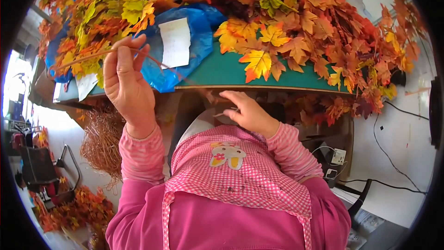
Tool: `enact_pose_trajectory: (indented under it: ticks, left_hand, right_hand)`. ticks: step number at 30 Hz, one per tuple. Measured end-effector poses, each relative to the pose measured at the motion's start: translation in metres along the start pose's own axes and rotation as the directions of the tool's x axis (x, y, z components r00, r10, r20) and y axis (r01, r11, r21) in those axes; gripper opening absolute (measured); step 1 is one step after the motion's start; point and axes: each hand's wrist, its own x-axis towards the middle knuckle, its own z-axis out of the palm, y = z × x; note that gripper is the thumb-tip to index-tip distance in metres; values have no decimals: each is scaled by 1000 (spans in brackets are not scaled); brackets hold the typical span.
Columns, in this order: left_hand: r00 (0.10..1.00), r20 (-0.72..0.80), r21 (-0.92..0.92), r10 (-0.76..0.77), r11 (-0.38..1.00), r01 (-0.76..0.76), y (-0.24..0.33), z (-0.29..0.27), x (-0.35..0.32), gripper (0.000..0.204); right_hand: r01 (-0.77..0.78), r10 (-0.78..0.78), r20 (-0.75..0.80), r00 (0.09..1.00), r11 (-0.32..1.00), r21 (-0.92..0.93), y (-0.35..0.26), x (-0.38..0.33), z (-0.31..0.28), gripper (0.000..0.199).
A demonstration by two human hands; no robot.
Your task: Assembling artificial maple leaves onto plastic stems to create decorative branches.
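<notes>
My left hand (128,83) is raised at the table's front edge, its fingers closed on a thin brown stem (85,58). One end of the stem points left past the leaves. On the other side a thinner length slants down to the right, in front of a blue plastic bag (201,41). Over my lap, my right hand (249,113) has thumb and forefinger apart, with nothing clear between them. A blurred brownish streak lies just left of its fingertips; I cannot make out what it is.
Artificial maple leaves (296,23) in orange, red and yellow heap across the green table (222,71). A white paper (175,44) lies on the blue bag. Below the table's left end is a tangled bundle of thin brown stems (104,141). More leaves (76,210) are at the lower left.
</notes>
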Motion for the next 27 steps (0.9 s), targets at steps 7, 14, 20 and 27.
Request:
enact_pose_trajectory:
  ticks: [7, 14, 20, 27]
  left_hand:
    - [740, 293, 437, -605, 773, 460, -80, 6, -68, 19]
    - [663, 341, 345, -666, 745, 571, -101, 19, -87, 18]
    - [633, 455, 386, -626, 780, 493, -103, 33, -86, 22]
    - [684, 382, 359, -621, 782, 509, -117, 31, -77, 20]
  right_hand:
    - [-261, 289, 79, 954, 932, -251, 10, -32, -57, 27]
    - [-311, 117, -856, 503, 949, -53, 55, -4, -112, 24]
    - [-282, -35, -628, 777, 873, -398, 81, 53, -104, 23]
    - [-307, -95, -818, 567, 897, -317, 87, -4, -155, 12]
